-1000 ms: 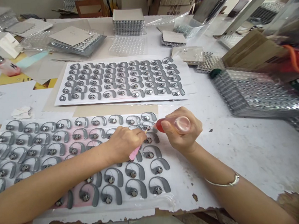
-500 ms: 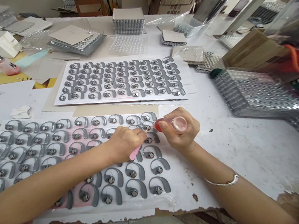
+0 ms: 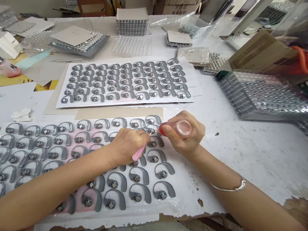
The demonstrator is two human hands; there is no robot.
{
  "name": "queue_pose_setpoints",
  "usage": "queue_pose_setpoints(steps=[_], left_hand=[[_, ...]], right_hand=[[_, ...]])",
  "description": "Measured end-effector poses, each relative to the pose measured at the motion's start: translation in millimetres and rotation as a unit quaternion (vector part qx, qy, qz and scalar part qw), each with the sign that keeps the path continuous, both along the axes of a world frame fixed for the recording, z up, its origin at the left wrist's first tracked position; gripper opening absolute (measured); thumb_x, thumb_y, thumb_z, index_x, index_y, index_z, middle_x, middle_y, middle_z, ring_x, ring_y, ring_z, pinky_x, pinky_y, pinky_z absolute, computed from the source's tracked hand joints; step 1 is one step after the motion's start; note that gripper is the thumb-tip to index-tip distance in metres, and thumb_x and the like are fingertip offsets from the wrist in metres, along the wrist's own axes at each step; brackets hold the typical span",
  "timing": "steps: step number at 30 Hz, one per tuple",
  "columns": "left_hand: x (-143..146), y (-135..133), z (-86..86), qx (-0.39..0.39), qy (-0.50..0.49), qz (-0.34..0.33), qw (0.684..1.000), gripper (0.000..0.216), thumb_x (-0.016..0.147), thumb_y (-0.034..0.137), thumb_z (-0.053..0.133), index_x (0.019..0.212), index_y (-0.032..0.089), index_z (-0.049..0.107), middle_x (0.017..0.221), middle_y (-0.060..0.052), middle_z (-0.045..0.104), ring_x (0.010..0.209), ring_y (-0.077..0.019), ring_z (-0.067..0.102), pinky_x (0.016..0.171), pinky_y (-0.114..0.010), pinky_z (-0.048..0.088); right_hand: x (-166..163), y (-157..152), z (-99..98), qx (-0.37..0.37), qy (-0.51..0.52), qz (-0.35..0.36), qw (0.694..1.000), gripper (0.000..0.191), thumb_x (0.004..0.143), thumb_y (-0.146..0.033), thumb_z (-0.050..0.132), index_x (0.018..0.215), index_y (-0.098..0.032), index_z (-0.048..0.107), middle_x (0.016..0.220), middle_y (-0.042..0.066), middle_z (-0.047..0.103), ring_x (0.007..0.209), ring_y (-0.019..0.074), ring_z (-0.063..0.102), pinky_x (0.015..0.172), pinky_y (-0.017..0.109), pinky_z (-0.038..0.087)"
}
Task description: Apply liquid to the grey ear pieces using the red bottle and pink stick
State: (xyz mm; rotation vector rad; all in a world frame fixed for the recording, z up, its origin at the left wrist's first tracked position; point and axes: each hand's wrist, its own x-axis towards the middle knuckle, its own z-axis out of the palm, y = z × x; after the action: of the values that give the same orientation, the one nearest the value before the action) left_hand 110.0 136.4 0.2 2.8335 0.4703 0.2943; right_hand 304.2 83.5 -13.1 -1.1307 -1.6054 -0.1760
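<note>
My left hand (image 3: 128, 143) is closed in a pinch on a thin pink stick (image 3: 138, 153), its pale tip pointing at the red end of a small clear bottle (image 3: 180, 128). My right hand (image 3: 185, 136) is wrapped round that bottle, holding it on its side. Both hands hover over the near white sheet (image 3: 183, 194), which carries rows of grey hook-shaped parts (image 3: 163, 189) with metal studs. My left forearm lies across several of those parts and hides them.
A second sheet (image 3: 193, 81) of the same grey parts lies farther back. Clear trays of metal studs (image 3: 260, 94) stand at the right, a stack of trays (image 3: 132, 23) at the back, a pink bottle (image 3: 4, 68) at the far left. A silver bangle (image 3: 231, 188) is on my right wrist.
Almost nothing has moved. My right hand has tipped the bottle slightly, and both hands stay close together over the same spot on the sheet.
</note>
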Motion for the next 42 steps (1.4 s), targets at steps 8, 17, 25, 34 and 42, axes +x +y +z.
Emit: queue_pose_setpoints(steps=[8, 17, 25, 34, 42], left_hand=[[1, 5, 5.4, -0.066, -0.018, 0.018, 0.997, 0.021, 0.081, 0.012, 0.049, 0.092, 0.017, 0.066, 0.085, -0.001, 0.072, 0.075, -0.017, 0.069, 0.054, -0.024, 0.045], [2, 9, 11.0, -0.125, -0.027, 0.028, 0.991, 0.022, 0.083, 0.014, 0.051, 0.095, 0.017, 0.069, 0.094, -0.003, 0.074, 0.084, -0.019, 0.07, 0.069, -0.028, 0.051], [1, 10, 11.5, -0.141, -0.027, 0.03, 0.989, 0.022, 0.083, 0.014, 0.051, 0.095, 0.017, 0.07, 0.092, -0.003, 0.074, 0.083, -0.0189, 0.069, 0.069, -0.027, 0.05], [1, 14, 6.9, -0.156, -0.066, 0.028, 0.985, 0.02, 0.083, 0.016, 0.053, 0.09, 0.018, 0.071, 0.089, -0.004, 0.074, 0.082, -0.0189, 0.07, 0.072, -0.027, 0.052], [0, 18, 6.2, -0.204, -0.095, 0.037, 0.974, 0.017, 0.08, 0.015, 0.057, 0.089, 0.016, 0.072, 0.09, -0.005, 0.075, 0.083, -0.0193, 0.071, 0.075, -0.028, 0.054]], right_hand=[[-1, -1, 1.5, -0.008, 0.004, 0.012, 1.0, 0.01, 0.078, -0.018, 0.068, 0.07, -0.018, 0.061, 0.061, 0.001, 0.062, 0.054, 0.0136, 0.054, 0.05, 0.03, 0.045], [-1, -2, 1.8, 0.002, -0.001, 0.018, 1.0, 0.009, 0.077, -0.017, 0.069, 0.071, -0.019, 0.062, 0.06, 0.0, 0.061, 0.054, 0.0136, 0.053, 0.049, 0.029, 0.044], [-2, -3, 1.7, -0.011, 0.004, 0.011, 1.0, 0.011, 0.078, -0.018, 0.068, 0.069, -0.018, 0.061, 0.059, 0.001, 0.062, 0.053, 0.0136, 0.053, 0.049, 0.03, 0.044], [-2, -3, 1.3, -0.017, 0.002, 0.004, 1.0, 0.012, 0.078, -0.021, 0.067, 0.068, -0.019, 0.062, 0.06, 0.001, 0.062, 0.053, 0.0139, 0.054, 0.049, 0.03, 0.045], [-3, -3, 1.6, -0.009, 0.016, 0.028, 0.999, 0.01, 0.076, -0.016, 0.069, 0.073, -0.018, 0.06, 0.062, 0.0, 0.062, 0.054, 0.0134, 0.054, 0.049, 0.029, 0.044]])
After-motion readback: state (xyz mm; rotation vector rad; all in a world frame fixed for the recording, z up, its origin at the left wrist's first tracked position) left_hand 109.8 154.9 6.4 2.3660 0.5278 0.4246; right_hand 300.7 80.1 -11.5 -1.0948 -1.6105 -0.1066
